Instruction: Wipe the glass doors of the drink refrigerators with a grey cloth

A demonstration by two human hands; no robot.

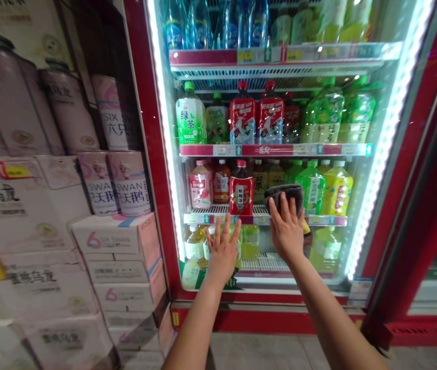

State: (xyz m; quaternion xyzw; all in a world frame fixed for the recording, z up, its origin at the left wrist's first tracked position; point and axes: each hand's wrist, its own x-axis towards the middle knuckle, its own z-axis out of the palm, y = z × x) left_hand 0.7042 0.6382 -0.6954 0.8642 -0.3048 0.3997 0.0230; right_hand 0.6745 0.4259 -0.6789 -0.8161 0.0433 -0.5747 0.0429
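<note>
My right hand (288, 231) presses a dark grey cloth (284, 197) against what looks like the glass door of a lit drinks cooler. Its fingers lie spread over the cloth, and a bit of yellow shows below it. To the left, my left hand (223, 252) is open with its fingers spread, holding nothing; it seems to rest on the same glass. Behind the glass, a red-labelled bottle (241, 191) stands just above my left fingertips. A green bottle (312, 189) is to the right of the cloth, which hides part of the shelf behind.
Several shelves of bottles fill the cooler, including a green tea bottle (190, 117). Stacked cartons (116, 257) and pink-and-white cans (135, 182) crowd the left side. The cooler's red frame (241, 318) meets the tiled floor (257, 353). Another red-framed unit stands at right.
</note>
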